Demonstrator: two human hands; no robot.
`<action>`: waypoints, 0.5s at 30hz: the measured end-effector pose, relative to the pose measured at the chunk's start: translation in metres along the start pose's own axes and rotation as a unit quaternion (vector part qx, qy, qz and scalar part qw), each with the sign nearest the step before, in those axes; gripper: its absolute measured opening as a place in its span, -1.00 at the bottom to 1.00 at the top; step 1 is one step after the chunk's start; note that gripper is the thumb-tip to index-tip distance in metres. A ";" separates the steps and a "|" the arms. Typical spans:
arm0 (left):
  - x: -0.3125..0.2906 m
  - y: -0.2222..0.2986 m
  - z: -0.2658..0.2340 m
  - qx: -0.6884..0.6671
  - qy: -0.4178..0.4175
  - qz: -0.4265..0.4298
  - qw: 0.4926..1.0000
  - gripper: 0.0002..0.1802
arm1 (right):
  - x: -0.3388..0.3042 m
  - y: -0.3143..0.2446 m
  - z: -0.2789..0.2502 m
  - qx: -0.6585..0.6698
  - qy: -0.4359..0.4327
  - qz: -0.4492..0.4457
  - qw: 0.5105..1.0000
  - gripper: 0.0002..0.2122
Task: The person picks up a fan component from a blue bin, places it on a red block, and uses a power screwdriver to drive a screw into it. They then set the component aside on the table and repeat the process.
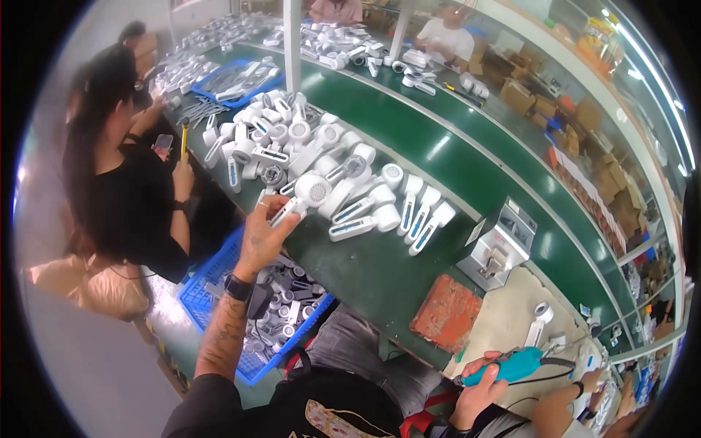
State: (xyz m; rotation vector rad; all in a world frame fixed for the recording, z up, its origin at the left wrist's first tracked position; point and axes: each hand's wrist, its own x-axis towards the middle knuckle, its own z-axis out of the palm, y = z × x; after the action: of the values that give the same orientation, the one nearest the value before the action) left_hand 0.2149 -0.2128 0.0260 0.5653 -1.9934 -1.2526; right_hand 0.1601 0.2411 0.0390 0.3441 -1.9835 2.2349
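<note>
Drawn in around the slim handle of one white handheld fan [314, 191], the left hand [263, 233] gives me a narrow grip, thumb on one side and fingers on the other. That fan is held up over the near edge of the pile of similar fans [299, 131], its round grille facing up. My other grip, the right hand [478, 390], is curled about a teal electric screwdriver [511, 366]; its tip is hard to make out from this camera, so I take the tool's kind from the body and coiled cord.

I judge the fan light and stiff, a smooth plastic shell that could slide under a loose hold. The handle is where I would grasp it; the thin grille ribs look the most fragile part, so I would not press there.

Counting: one fan in hand, one screwdriver, one lone fan [540, 315] on the beige sheet [511, 317]. Three fans [423, 219] lie side by side at the pile's right end; the rest overlap too much to number. On the bench [365, 274] I also count one orange-red slab [447, 312] and one metal fixture [498, 252]. One blue crate [288, 347] of loose parts sits below.
</note>
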 end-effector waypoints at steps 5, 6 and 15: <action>0.087 -0.029 0.026 0.119 0.045 0.149 0.981 -0.66 | 0.013 0.023 -0.017 -0.042 0.035 0.028 0.998 -0.48; 0.102 -0.033 0.037 0.134 0.043 0.166 0.976 -0.65 | 0.014 -0.001 0.008 -0.089 0.064 0.037 0.993 -0.66; 0.157 -0.038 0.081 0.340 -0.007 0.184 0.922 -0.65 | 0.026 -0.009 0.028 -0.076 0.119 0.075 0.987 -0.68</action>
State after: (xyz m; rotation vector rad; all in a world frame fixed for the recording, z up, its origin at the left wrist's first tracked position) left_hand 0.0502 -0.2875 0.0213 0.4597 -2.3946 -0.3161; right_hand 0.1398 0.2131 0.0578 -0.0900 -2.0910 2.0745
